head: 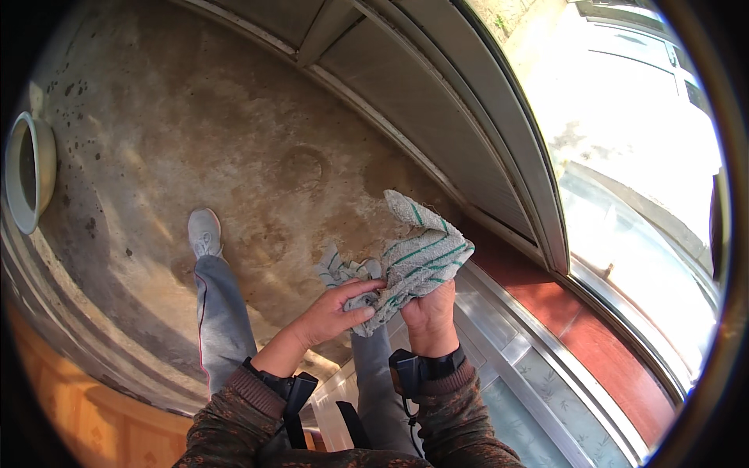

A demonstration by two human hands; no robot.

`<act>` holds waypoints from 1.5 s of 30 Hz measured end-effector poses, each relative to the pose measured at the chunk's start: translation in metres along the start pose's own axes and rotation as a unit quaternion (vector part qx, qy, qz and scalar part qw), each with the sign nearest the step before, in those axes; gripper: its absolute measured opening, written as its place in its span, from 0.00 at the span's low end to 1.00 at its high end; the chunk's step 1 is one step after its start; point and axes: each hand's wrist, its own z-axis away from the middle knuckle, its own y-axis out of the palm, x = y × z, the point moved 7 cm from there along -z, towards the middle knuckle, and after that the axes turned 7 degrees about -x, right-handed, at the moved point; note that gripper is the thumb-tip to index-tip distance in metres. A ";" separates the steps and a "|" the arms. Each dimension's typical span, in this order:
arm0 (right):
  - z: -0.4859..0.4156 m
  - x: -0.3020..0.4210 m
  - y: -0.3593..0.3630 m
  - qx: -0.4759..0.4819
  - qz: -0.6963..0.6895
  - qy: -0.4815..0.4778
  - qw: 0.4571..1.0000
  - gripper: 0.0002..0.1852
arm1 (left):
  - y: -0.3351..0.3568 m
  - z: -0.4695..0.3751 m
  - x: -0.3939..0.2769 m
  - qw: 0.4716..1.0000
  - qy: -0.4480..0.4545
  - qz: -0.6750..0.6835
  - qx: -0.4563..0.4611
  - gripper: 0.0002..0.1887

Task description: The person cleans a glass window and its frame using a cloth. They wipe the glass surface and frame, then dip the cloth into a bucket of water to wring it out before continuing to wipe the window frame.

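Note:
A grey-white terry cloth with thin green stripes is bunched between my two hands, in front of my body. My left hand pinches a crumpled part of it between thumb and fingers. Underneath the wider, spread part, my right hand supports the cloth, its fingers mostly hidden by the fabric. One loose end hangs beyond my left fingers, and a folded corner sticks up on the far side. Both wrists wear black strapped devices.
A pale basin with dark contents stands at the far left on the stained concrete floor. To the right are a metal-framed glass door or window, a red sill and a frosted panel. Wooden panelling runs along the lower left.

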 end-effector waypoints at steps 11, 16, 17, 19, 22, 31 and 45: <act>0.015 0.053 0.067 0.102 -0.068 -0.086 0.989 0.29 | -0.008 -0.001 -0.017 0.964 -0.006 0.250 -0.085 0.38; 0.013 0.080 0.116 0.135 0.031 -0.276 0.951 0.20 | -0.011 -0.008 -0.027 0.953 -0.027 0.289 -0.083 0.38; 0.011 0.083 0.129 0.148 0.091 -0.320 0.931 0.18 | -0.012 -0.009 -0.030 0.949 -0.025 0.301 -0.085 0.38; 0.006 0.086 0.155 0.170 0.208 -0.402 0.875 0.14 | -0.015 -0.011 -0.034 0.949 -0.031 0.298 -0.100 0.38; -0.009 0.084 0.192 0.160 0.342 -0.508 0.775 0.10 | -0.021 -0.014 -0.042 0.950 -0.022 0.292 -0.106 0.39; -0.016 0.066 0.269 0.137 0.569 -0.593 0.554 0.14 | -0.038 -0.021 -0.055 0.950 -0.001 0.277 -0.141 0.39; -0.007 0.055 0.297 0.112 0.709 -0.580 0.386 0.17 | -0.042 -0.024 -0.044 0.941 -0.023 0.271 -0.200 0.33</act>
